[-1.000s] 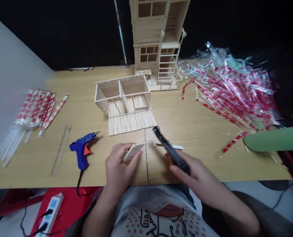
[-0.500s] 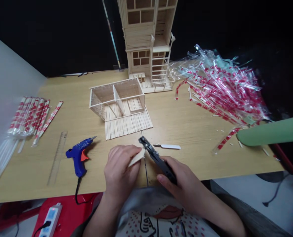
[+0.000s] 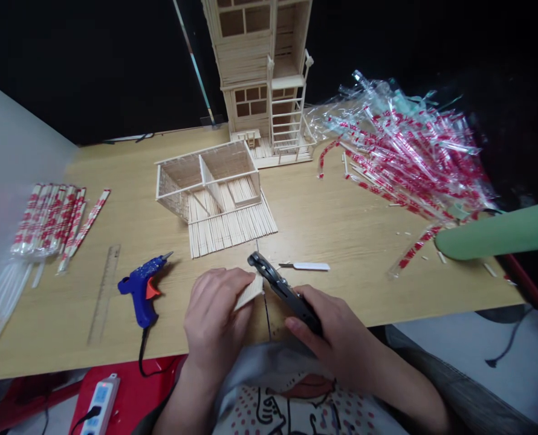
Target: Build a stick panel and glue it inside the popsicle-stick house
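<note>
Near the table's front edge, my left hand [image 3: 214, 311] pinches a small pale panel of wooden sticks [image 3: 249, 293] between thumb and fingers. My right hand [image 3: 337, 329] is wrapped round the dark handles of a pair of pliers [image 3: 289, 297]. The head of the pliers is at the panel's upper right corner; whether the jaws touch it I cannot tell. Just beyond the pliers lies a white-handled craft knife [image 3: 312, 266]. A blue hot glue gun [image 3: 144, 284] rests to the left of my left hand.
A low stick-built room model [image 3: 223, 202] sits ahead, with a taller stick house [image 3: 246, 72] behind it. Plastic wrappers [image 3: 409, 151] pile up at right, near a green cylinder [image 3: 500, 232]. A clear ruler [image 3: 103, 293] and wrapped chopsticks [image 3: 49, 220] lie left.
The whole view has shifted slightly. The panel has turned a little, showing more of its ribbed face beside the pliers. Both hands keep their grips.
</note>
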The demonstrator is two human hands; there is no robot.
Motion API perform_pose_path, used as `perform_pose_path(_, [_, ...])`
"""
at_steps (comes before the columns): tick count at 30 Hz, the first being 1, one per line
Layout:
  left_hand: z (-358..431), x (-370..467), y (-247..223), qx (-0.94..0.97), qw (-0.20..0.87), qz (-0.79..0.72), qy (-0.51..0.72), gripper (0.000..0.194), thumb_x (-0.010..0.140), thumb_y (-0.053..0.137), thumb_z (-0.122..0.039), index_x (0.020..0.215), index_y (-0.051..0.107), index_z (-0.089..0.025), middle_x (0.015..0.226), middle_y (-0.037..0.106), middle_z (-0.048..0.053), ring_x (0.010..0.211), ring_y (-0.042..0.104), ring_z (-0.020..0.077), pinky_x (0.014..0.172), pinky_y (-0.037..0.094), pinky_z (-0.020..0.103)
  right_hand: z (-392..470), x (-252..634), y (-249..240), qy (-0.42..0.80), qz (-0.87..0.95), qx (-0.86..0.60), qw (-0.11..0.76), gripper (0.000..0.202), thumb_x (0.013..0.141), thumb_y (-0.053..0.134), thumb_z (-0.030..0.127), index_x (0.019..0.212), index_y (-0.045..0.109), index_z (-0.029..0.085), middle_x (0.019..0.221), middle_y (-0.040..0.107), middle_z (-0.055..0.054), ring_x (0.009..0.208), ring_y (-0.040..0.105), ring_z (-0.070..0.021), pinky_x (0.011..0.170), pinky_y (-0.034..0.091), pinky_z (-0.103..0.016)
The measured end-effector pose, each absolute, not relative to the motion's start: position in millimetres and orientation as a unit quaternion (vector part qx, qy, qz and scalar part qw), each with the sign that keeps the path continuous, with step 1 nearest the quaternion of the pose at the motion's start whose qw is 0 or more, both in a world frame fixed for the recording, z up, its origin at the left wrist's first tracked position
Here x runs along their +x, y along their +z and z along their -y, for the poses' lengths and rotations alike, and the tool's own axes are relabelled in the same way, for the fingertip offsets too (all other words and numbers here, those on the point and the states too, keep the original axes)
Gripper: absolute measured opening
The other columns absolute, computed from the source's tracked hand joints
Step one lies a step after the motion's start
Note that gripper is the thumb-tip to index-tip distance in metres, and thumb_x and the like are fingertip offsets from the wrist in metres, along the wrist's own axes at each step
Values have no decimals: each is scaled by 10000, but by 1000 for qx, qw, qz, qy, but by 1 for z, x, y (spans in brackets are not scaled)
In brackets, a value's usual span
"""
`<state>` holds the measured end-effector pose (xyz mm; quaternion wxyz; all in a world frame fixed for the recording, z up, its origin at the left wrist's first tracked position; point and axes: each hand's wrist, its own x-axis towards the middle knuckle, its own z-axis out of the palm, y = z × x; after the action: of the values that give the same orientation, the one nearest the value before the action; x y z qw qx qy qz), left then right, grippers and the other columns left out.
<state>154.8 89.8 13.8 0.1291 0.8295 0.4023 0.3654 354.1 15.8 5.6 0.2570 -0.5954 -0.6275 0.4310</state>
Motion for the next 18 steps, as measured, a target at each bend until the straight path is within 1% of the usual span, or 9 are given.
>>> perform_pose_path(4, [-88, 157, 16, 839, 109, -393, 361, 233, 851, 640, -63, 1044, 639, -194, 950, 717, 63, 898, 647, 196, 880, 501, 367, -18, 355, 6, 434, 630, -599, 237, 237, 979, 476, 423, 982, 546, 197, 860, 670, -48, 777, 619, -210, 695, 431, -335])
perform_pose_path(7, [-86, 159, 18, 843, 96, -391, 357, 224, 845, 644, -47, 1031, 643, -172, 944, 721, 73, 899, 645, 198, 856, 511, 351, -19, 356, 6, 435, 628, -605, 223, 264, 980, 461, 449, 959, 542, 199, 842, 661, -45, 763, 609, -211, 685, 410, -331])
perform_pose_path(13, [-81, 159, 18, 849, 82, -401, 334, 226, 846, 632, -36, 1039, 633, -155, 976, 713, 87, 931, 626, 212, 889, 499, 377, -19, 359, 5, 440, 630, -610, 194, 322, 986, 426, 506, 907, 522, 209, 778, 639, -31, 705, 579, -202, 648, 364, -314])
perform_pose_path(18, [-77, 157, 20, 855, 71, -411, 308, 191, 864, 639, -75, 1040, 634, -149, 984, 706, 87, 948, 614, 219, 880, 484, 369, -18, 359, 3, 433, 635, -617, 170, 347, 986, 412, 521, 885, 525, 209, 754, 641, -34, 674, 564, -196, 624, 341, -305])
